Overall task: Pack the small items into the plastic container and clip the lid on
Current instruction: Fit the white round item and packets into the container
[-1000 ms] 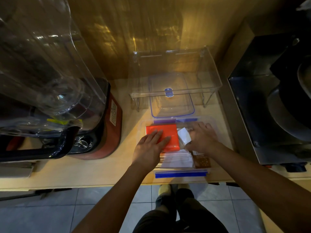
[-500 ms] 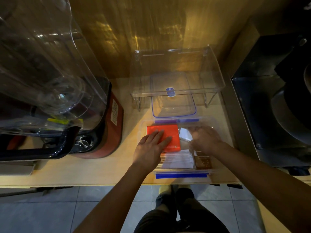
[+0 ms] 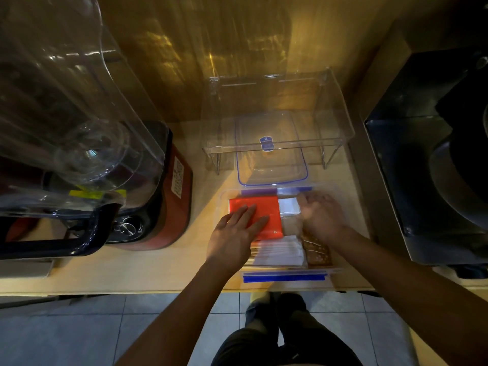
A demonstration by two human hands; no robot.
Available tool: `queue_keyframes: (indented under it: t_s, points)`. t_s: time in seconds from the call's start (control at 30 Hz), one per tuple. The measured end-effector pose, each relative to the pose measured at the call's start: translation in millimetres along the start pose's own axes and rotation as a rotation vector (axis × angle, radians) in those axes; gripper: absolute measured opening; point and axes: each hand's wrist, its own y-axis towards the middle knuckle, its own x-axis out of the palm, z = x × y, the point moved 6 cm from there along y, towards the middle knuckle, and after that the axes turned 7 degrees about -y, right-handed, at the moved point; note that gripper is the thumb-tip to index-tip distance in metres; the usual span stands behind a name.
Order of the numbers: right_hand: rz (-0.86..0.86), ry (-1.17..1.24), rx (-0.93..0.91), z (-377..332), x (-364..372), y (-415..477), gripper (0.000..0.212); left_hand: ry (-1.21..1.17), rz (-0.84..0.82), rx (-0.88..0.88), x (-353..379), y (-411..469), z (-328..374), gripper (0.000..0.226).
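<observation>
Head view, looking straight down; the clear rectangular plastic container with blue clips [image 3: 284,276] sits at the near edge of the pale wooden counter [image 3: 148,270], both hands inside it; the left hand [image 3: 232,239] lies flat, fingers spread, on the orange flat packet [image 3: 260,207], likely pinning it so the layer stays level; the right hand [image 3: 320,217] is blurred, fingers curled down beside the small white packet [image 3: 289,206], and whether it grips anything I cannot tell; white paper sachets [image 3: 280,252] and a brown patterned packet [image 3: 318,254] fill the near half. The clear lid with a blue rim [image 3: 272,167] waits just behind, partly under the clear acrylic riser shelf [image 3: 277,138]; a red-based blender [image 3: 169,202] crowds the left, a dark appliance [image 3: 427,167] the right; sideways room is tight.
</observation>
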Motion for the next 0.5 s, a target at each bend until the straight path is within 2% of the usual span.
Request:
queue_keyframes:
  t_s: [0.2, 0.4, 0.5]
  points:
    - [0.043, 0.074, 0.046, 2, -5, -2, 0.050, -0.008, 0.003, 0.007, -1, 0, 0, 0.068]
    - [-0.038, 0.039, 0.098, 1, -9, -9, 0.063, -0.004, 0.006, 0.006, -1, -1, 0, 0.069]
    - [-0.115, -0.028, 0.101, -1, -9, -10, 0.053, -0.011, -0.003, 0.007, -1, 0, 1, 0.069]
